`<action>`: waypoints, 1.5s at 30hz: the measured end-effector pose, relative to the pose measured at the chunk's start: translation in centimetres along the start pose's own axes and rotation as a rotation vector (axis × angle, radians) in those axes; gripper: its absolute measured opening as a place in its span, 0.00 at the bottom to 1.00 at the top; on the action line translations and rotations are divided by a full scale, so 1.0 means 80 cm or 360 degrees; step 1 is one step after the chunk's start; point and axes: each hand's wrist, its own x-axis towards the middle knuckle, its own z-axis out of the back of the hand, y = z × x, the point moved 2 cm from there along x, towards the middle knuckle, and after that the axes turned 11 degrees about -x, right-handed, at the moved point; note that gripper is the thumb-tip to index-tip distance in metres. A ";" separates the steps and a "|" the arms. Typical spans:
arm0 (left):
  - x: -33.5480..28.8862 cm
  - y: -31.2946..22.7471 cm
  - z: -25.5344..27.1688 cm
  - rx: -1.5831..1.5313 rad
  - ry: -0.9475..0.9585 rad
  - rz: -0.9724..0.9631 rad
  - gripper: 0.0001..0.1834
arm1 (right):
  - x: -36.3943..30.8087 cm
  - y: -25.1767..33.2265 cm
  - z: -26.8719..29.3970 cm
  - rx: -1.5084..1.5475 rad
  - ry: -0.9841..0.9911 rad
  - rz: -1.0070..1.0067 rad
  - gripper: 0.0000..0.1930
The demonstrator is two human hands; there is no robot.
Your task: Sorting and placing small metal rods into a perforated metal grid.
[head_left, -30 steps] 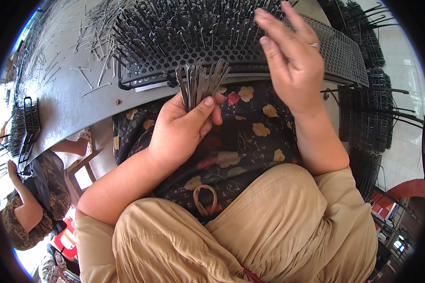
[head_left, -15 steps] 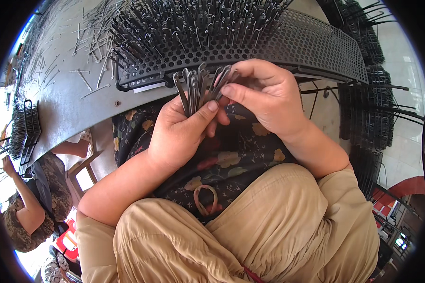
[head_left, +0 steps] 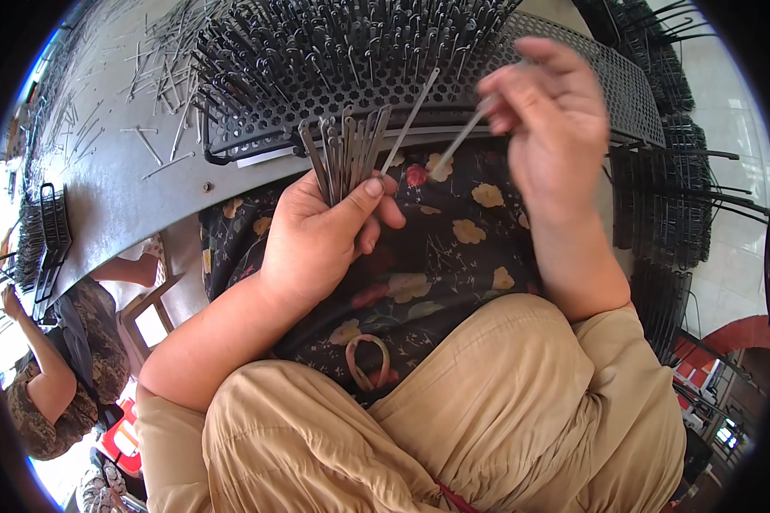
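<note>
My left hand (head_left: 312, 235) is closed around a fanned bundle of thin dark metal strips (head_left: 342, 158), their holed or hooked ends pointing up. One lighter strip (head_left: 414, 115) leans out of it to the right, apart from the others. Raised at the right, my right hand (head_left: 565, 124) is smeared by motion. A single thin metal strip (head_left: 464, 139) slants down from its pinched fingers. Beyond both hands lies a black perforated rack (head_left: 612, 90), whose left and middle part is packed with upright hooked metal strips (head_left: 342, 51).
Loose metal strips (head_left: 158, 94) lie scattered on the grey metal table (head_left: 137, 209) at the left. A small black wire rack (head_left: 56, 227) stands near its left edge, close to another person (head_left: 60, 376). Stacked dark racks (head_left: 667, 205) with protruding rods line the right side.
My right hand has moved up and right, away from the bundle, with one strip in its fingers. A lighter strip now leans out beside the bundle in my left hand.
</note>
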 end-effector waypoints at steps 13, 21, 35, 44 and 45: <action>0.003 0.001 -0.002 0.0050 0.0032 -0.0040 0.07 | 0.019 0.009 0.020 -0.1417 -0.0098 0.0921 0.07; -0.007 -0.005 0.007 -0.0134 0.0055 -0.0056 0.06 | -0.009 0.014 -0.046 -0.0302 0.0381 0.0025 0.16; -0.094 -0.031 0.123 -0.0299 -0.0576 -0.0165 0.08 | 0.042 0.071 -0.213 -0.0527 0.0440 0.1129 0.17; -0.075 -0.036 0.129 -0.0142 -0.0430 -0.0227 0.05 | 0.067 0.036 -0.246 -0.0123 0.0224 0.1949 0.15; -0.076 -0.036 0.132 -0.0132 -0.0466 -0.0250 0.05 | 0.051 0.064 -0.245 -0.0460 0.0366 0.1608 0.14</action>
